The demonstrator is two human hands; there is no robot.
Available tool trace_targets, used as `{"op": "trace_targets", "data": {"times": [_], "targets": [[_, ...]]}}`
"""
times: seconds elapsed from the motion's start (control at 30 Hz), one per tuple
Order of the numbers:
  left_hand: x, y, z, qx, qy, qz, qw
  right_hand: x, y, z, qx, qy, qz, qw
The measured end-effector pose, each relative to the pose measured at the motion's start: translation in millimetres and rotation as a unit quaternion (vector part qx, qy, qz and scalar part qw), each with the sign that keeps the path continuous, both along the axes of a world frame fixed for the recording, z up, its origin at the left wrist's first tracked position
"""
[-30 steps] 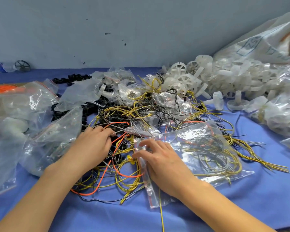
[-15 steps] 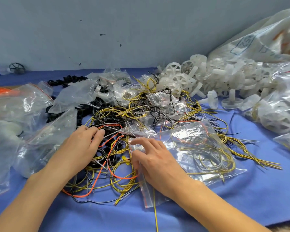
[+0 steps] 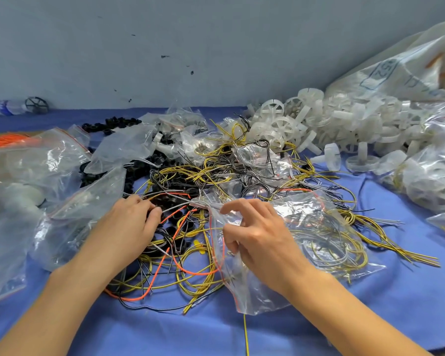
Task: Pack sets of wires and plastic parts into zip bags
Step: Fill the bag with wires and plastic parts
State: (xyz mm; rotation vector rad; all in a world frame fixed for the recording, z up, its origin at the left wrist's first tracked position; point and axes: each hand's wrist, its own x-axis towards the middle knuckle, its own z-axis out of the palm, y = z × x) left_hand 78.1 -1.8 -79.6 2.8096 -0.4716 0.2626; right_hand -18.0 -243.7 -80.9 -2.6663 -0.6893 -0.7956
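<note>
— Where is the zip bag?
— The zip bag (image 3: 319, 227) lies flat on the blue surface (image 3: 401, 312), right of centre. Its red-striped mouth is turned left, towards the loose wires. Coils of yellow and black wire show through the plastic.

— And the hands?
— The right hand (image 3: 262, 237) is at the bag's mouth. The thumb and the curled fingers (image 3: 232, 244) pinch the plastic edge, and the forefinger is stretched out above it. The left hand (image 3: 129, 227) lies palm down on the wire tangle (image 3: 190, 283) just beside the bag, with its fingers bent into the strands. Whether they grip a wire I cannot tell.

— What is in the tangle?
— Yellow, black and grey loops, with an orange wire (image 3: 190, 272) curving through them. Black plastic rings (image 3: 111, 123) lie under it and stretch back to the left.

— Further out?
— White plastic wheels (image 3: 332, 124) are heaped behind, to the right. Filled clear bags (image 3: 31, 165) crowd the left side, and more sit at the right edge. A large sack (image 3: 409, 60) leans on the wall at the far right.

— Any writing?
— The sack has "52" in a blue box; the blue strokes beside it cannot be read. A bottle (image 3: 8, 107) lying at the far left has a blue label, too small to read.
</note>
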Motion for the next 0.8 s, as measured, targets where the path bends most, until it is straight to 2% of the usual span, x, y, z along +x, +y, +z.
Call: {"op": "trace_targets", "data": {"times": [0.07, 0.17, 0.27, 0.3, 0.33, 0.37, 0.4, 0.43, 0.47, 0.53, 0.6, 0.63, 0.67, 0.7, 0.8], "targets": [[0, 1, 2, -0.038, 0.0, 0.008, 0.999, 2, -5, -1, -0.055, -0.002, 0.016, 0.998], [-4, 1, 9, -0.108, -0.051, 0.028, 0.992, 4, -8, -4, -0.105, 0.015, 0.032, 0.994], [-8, 0, 18, -0.169, -0.126, 0.039, 0.977, 4, -9, -4, -0.08, 0.027, 0.019, 0.996], [-10, -1, 22, -0.211, -0.122, 0.033, 0.969, 4, -9, -3, -0.055, 0.03, 0.013, 0.998], [-13, -4, 26, -0.275, -0.087, 0.017, 0.957, 4, -8, -1, -0.024, 0.031, 0.007, 0.999], [-19, -10, 30, -0.357, -0.015, -0.007, 0.934, 3, -7, -1, 0.009, 0.029, 0.001, 1.0], [-28, -18, 34, -0.441, 0.073, -0.042, 0.893, 3, -6, 0, 0.042, 0.024, -0.006, 0.999], [-37, -28, 35, -0.488, 0.147, -0.076, 0.857, 4, -5, 1, 0.072, 0.02, -0.012, 0.997], [-46, -38, 35, -0.494, 0.192, -0.115, 0.84, 5, -4, 1, 0.1, 0.018, -0.017, 0.995], [-64, -56, 31, -0.425, 0.191, -0.184, 0.866, 6, -4, 2, 0.142, 0.022, -0.019, 0.989], [-73, -63, 26, -0.254, 0.049, -0.24, 0.936, 6, -4, 2, 0.166, 0.028, -0.018, 0.986], [-73, -63, 24, -0.143, -0.05, -0.254, 0.955, 5, -4, 3, 0.171, 0.029, -0.02, 0.985], [-74, -64, 22, -0.05, -0.125, -0.263, 0.955, 4, -4, 3, 0.173, 0.029, -0.024, 0.984], [-75, -63, 21, 0.019, -0.154, -0.272, 0.95, 2, -5, 4, 0.173, 0.028, -0.028, 0.984], [-78, -65, 19, 0.109, -0.145, -0.299, 0.937, -3, -5, 5, 0.149, 0.017, -0.03, 0.988]]}}
